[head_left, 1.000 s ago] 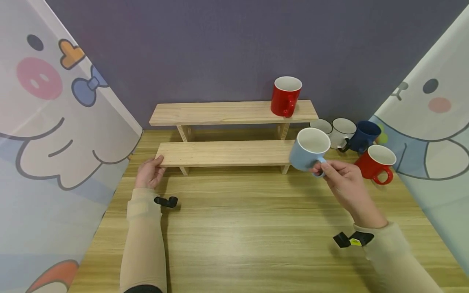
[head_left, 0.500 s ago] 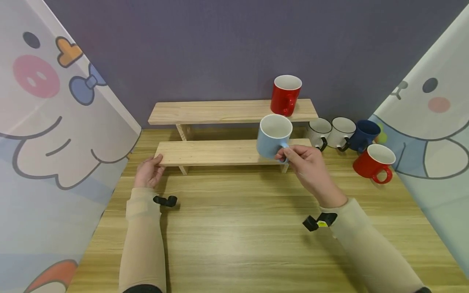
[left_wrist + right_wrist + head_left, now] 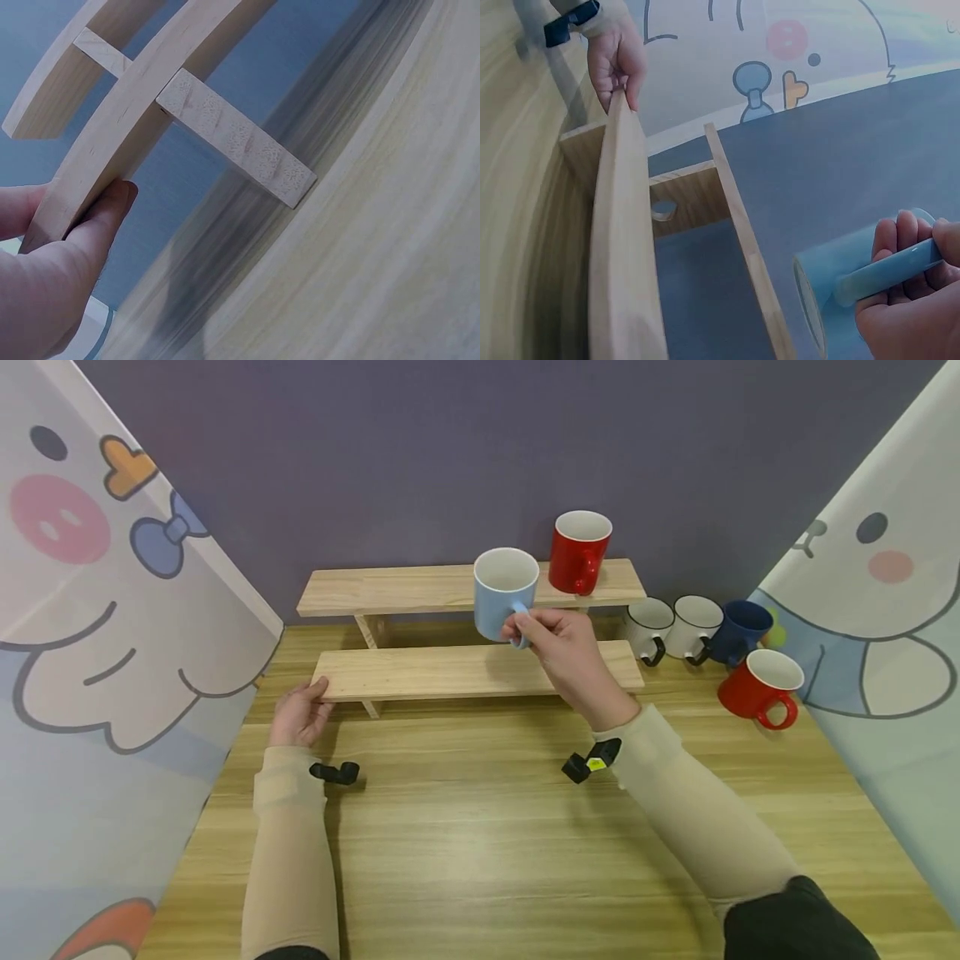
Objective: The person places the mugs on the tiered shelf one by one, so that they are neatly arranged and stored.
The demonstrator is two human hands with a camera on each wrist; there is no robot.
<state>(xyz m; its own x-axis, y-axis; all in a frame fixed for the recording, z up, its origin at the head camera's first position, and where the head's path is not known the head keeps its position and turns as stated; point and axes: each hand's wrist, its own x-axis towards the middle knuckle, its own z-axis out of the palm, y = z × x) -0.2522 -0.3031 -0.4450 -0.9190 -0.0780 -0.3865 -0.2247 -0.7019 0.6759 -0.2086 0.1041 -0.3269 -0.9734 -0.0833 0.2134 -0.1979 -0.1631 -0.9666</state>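
Head view: the left hand (image 3: 299, 713) grips the low shelf (image 3: 420, 672) at its end. Next, the blue cup (image 3: 492, 610) has just moved left and up, so the carry seems unfinished, in the air by the top shelf (image 3: 397, 588). The right hand (image 3: 573, 660) pinches its handle (image 3: 889, 271), right of the cup.

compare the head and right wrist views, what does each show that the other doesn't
Only the head view shows the red mugs, the white mugs and the navy mug.

Only the right wrist view clearly shows the round hole in a shelf support.

Both show the right hand holding the light blue mug by its handle, the left hand gripping the lower board, and the upper board.
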